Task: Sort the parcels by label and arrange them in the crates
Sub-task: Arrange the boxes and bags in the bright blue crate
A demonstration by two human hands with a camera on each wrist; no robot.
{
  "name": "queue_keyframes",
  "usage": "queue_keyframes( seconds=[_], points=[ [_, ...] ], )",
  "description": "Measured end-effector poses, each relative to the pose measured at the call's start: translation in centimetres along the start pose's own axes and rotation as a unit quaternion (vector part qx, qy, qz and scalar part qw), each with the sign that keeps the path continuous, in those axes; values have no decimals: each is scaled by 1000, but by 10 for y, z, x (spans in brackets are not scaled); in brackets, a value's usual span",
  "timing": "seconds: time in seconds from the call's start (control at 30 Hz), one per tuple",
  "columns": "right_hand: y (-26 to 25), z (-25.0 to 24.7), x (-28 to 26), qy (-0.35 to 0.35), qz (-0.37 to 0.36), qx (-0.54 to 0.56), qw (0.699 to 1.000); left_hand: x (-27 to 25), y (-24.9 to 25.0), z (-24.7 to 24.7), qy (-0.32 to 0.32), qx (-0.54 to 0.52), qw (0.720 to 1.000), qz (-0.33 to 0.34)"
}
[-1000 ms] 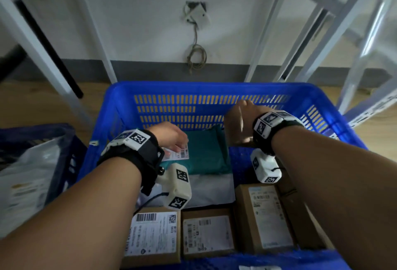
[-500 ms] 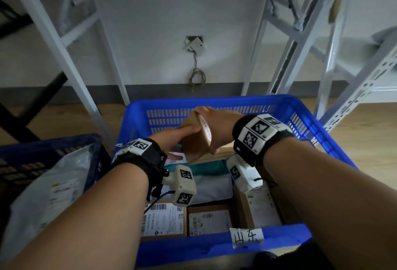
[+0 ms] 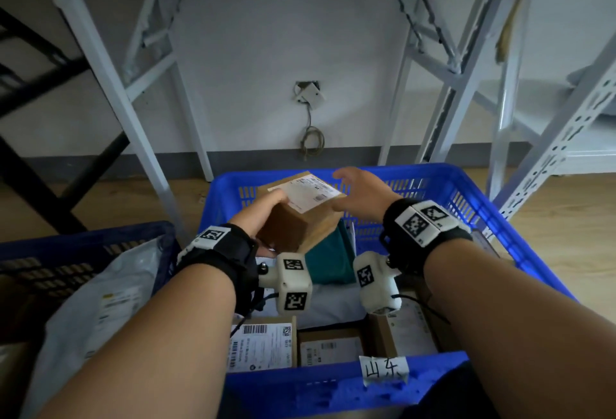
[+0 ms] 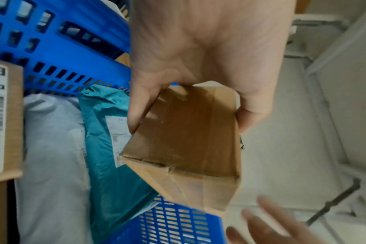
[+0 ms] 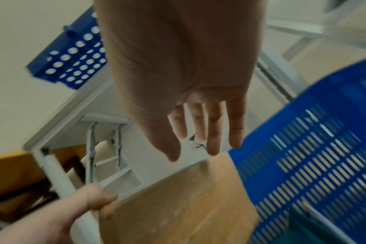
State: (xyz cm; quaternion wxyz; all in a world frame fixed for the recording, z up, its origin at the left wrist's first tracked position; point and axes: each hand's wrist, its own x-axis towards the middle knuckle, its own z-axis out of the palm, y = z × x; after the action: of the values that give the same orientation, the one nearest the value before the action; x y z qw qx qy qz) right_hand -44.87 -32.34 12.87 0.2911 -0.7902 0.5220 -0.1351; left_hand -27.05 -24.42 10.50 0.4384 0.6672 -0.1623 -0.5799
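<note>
The blue crate (image 3: pixel 473 205) is packed with boxes and a teal mailer (image 3: pixel 330 258). Above it, a cardboard box (image 3: pixel 300 215) is gripped by the left hand (image 3: pixel 263 215), while the right hand (image 3: pixel 360 195) is kept spread wide just beside it.

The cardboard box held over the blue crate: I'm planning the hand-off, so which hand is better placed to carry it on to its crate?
Left. The left hand already grips the cardboard box above the blue crate. The right hand is open beside it, holding nothing.
</note>
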Motion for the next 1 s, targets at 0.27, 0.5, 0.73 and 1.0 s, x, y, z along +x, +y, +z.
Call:
queue_keyframes(
  seconds=[0.27, 0.5, 0.73, 1.0],
  points=[
    [11, 5, -4, -58, 208, 425, 879, -12, 4, 0, -81, -125, 987, 61],
    [17, 1, -9, -42, 207, 545, 811, -19, 4, -5, -121, -29, 990, 71],
    [22, 4, -14, -89, 150, 461, 870, -12, 4, -9, -112, -9, 991, 70],
    [17, 9, -14, -140, 119, 454, 872, -12, 6, -7, -119, 39, 989, 74]
  ],
)
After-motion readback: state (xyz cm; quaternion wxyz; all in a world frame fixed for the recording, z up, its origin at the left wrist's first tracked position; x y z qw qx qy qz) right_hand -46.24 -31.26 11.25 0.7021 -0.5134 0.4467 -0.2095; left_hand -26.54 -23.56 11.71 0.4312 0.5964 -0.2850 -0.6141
